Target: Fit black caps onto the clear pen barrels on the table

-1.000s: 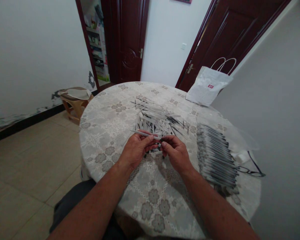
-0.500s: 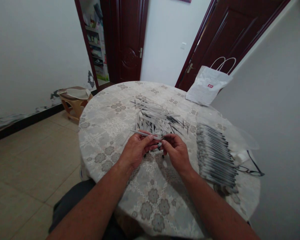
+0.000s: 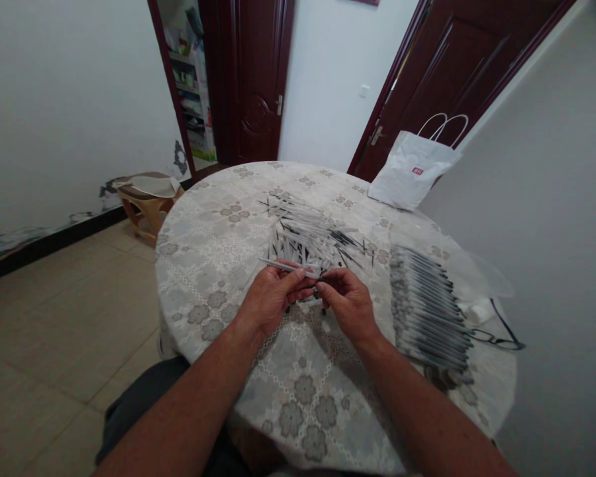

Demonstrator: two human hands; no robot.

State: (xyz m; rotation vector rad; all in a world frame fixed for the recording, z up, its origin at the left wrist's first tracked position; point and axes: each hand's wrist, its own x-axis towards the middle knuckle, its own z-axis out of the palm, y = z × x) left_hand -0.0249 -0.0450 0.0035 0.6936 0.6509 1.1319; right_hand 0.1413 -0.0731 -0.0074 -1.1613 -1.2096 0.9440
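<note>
White pen (image 3: 279,264) is above the bench (image 3: 203,245), at the near edge of the loose pile (image 3: 308,228). Left hand (image 3: 271,296) grips it; right hand (image 3: 348,301) pinches a small dark part (image 3: 322,278) at its end. Stacked pens (image 3: 427,311) right, glasses (image 3: 501,343) beside them.

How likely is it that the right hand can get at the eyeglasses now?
Probably yes, but by passing over the row of pen-like sticks, which lies between the right hand and the eyeglasses. That hand also seems busy at the end of the stick in the left hand.
</note>
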